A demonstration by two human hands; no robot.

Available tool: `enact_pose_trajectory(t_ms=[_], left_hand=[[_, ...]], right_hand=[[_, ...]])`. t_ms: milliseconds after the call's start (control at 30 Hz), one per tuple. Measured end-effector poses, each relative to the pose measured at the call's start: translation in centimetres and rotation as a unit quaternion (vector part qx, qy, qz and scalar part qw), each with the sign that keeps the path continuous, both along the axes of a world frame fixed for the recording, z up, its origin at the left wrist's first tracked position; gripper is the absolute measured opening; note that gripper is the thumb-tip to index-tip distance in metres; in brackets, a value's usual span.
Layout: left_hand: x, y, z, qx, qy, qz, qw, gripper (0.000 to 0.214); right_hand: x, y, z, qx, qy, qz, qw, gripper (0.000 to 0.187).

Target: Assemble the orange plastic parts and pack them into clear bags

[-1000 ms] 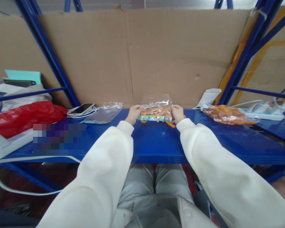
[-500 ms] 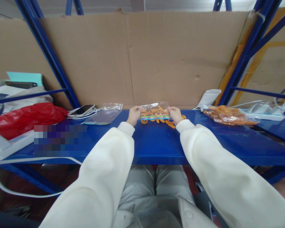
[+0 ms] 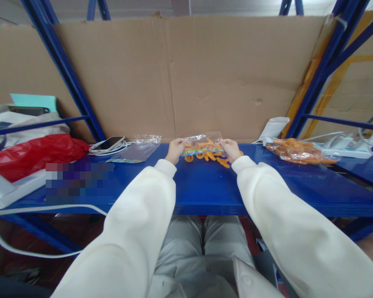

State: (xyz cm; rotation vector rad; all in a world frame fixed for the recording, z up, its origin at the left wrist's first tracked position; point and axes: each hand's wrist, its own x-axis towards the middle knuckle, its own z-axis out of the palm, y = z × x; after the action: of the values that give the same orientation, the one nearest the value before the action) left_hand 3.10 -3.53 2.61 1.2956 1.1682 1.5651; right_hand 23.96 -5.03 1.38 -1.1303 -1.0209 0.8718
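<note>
A clear plastic bag (image 3: 202, 138) with a colourful printed strip along its near edge is stretched between my hands. My left hand (image 3: 175, 150) grips its left end, and my right hand (image 3: 231, 149) pinches the right end. Several orange plastic pieces (image 3: 209, 156) lie on the blue shelf (image 3: 205, 186) under and just in front of the bag. Some show through the film; whether any are inside it I cannot tell. Two of the pieces look like small wheels near my left hand.
To the left lie another clear bag (image 3: 138, 150), a phone (image 3: 111, 143) on a coiled white cable, and a red plastic bag (image 3: 40, 155). A bag of orange parts (image 3: 298, 151) and a white power strip (image 3: 345, 151) sit at right. Cardboard (image 3: 174, 78) walls the back.
The bag's printed strip has tilted, its right end moving up and away with my right hand. More of the orange pieces now show in front of it.
</note>
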Motion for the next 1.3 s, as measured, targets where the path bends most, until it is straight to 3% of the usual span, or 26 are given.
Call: enact_pose_trajectory(t_ms=[167, 333, 433, 667, 767, 833, 967, 1133, 1300], left_hand=[[-0.9, 0.7, 0.0, -0.04, -0.064, -0.007, 0.997, 0.025], [-1.3, 0.8, 0.2, -0.104, -0.083, -0.021, 0.991, 0.014], [-1.1, 0.5, 0.2, -0.095, -0.073, -0.037, 0.992, 0.008], [-0.9, -0.1, 0.0, -0.107, -0.059, -0.168, 0.978, 0.01], [-0.9, 0.1, 0.1, -0.114, -0.09, -0.158, 0.977, 0.003], [-1.0, 0.2, 0.2, -0.115, -0.104, -0.124, 0.98, 0.011], [-1.0, 0.3, 0.1, -0.106, -0.093, -0.079, 0.987, 0.01], [-1.0, 0.0, 0.0, -0.111, -0.064, -0.146, 0.981, 0.007], [-1.0, 0.1, 0.3, -0.157, -0.067, -0.157, 0.973, 0.018]], right_hand=[[0.3, -0.3, 0.2, 0.017, -0.004, 0.055, 0.998, 0.03], [0.2, -0.4, 0.4, -0.018, -0.009, 0.12, 0.993, 0.031], [0.3, -0.5, 0.6, -0.03, 0.01, 0.104, 0.994, 0.032], [0.6, -0.9, 1.2, -0.05, 0.063, 0.024, 0.996, 0.025], [0.5, -1.0, 1.3, -0.038, 0.077, 0.065, 0.994, 0.023], [0.4, -1.0, 1.3, -0.038, 0.084, 0.097, 0.991, 0.022], [0.2, -1.1, 1.4, -0.064, 0.092, 0.087, 0.99, 0.027], [0.4, -1.2, 1.4, -0.044, 0.096, 0.03, 0.994, 0.027], [0.4, -1.1, 1.4, -0.058, 0.082, 0.074, 0.992, 0.028]])
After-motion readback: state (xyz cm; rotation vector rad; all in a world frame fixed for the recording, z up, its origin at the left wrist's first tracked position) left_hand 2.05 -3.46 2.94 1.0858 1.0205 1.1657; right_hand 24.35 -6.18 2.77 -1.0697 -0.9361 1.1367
